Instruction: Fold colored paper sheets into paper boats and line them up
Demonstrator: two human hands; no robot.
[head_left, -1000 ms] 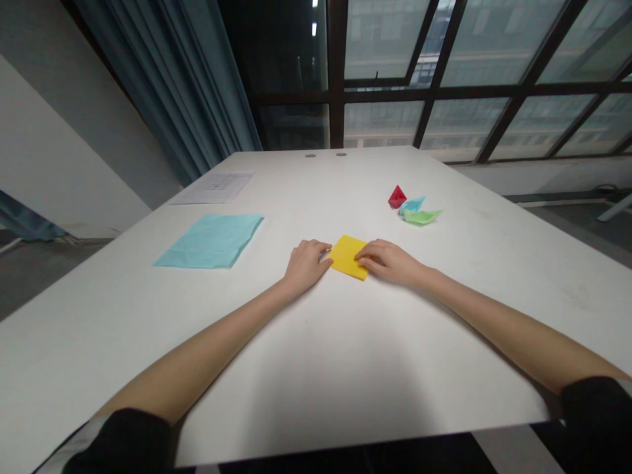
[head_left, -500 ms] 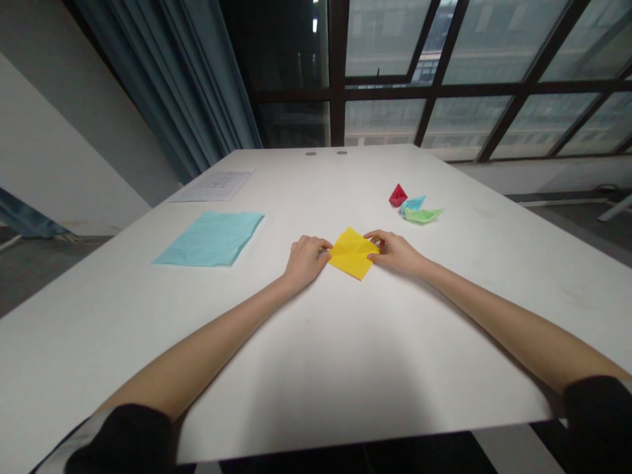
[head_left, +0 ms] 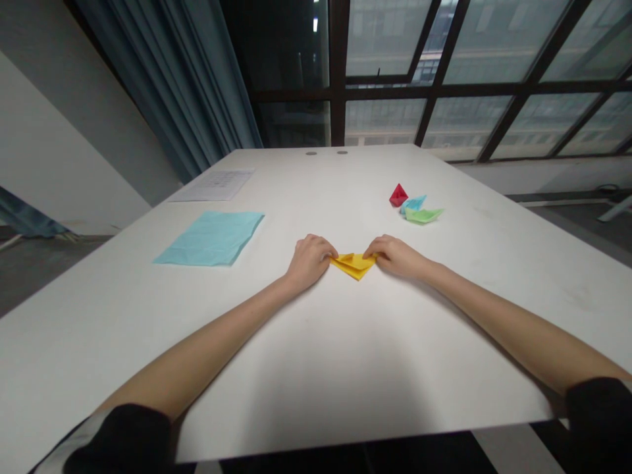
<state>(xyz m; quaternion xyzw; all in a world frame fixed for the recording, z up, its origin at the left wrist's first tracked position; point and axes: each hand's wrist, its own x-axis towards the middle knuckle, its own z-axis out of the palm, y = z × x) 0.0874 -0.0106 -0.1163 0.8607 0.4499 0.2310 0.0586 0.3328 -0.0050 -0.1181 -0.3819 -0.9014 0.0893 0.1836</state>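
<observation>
A yellow origami paper (head_left: 358, 264) lies near the middle of the white table (head_left: 345, 355), folded over into a low triangle whose tip points towards me. Its left corner is pinched in the fingers of my left hand (head_left: 311, 259). My right hand (head_left: 396, 255) grips the right corner, fingertips pressed on top of the fold. The thumbs are mostly hidden. Part of the upper flap stands slightly raised between the hands.
Beyond my right hand sit a red folded paper boat (head_left: 398, 195), a blue folded paper piece (head_left: 413, 204) and a green one (head_left: 423, 216). On the left lie a light blue sheet (head_left: 212, 239) and a printed page (head_left: 216, 185). A curtain (head_left: 172, 79) and windows border the far side.
The yellow paper went from a flat diamond to a triangle, its far half brought down towards me. Both hands turned over its side corners and now press there.
</observation>
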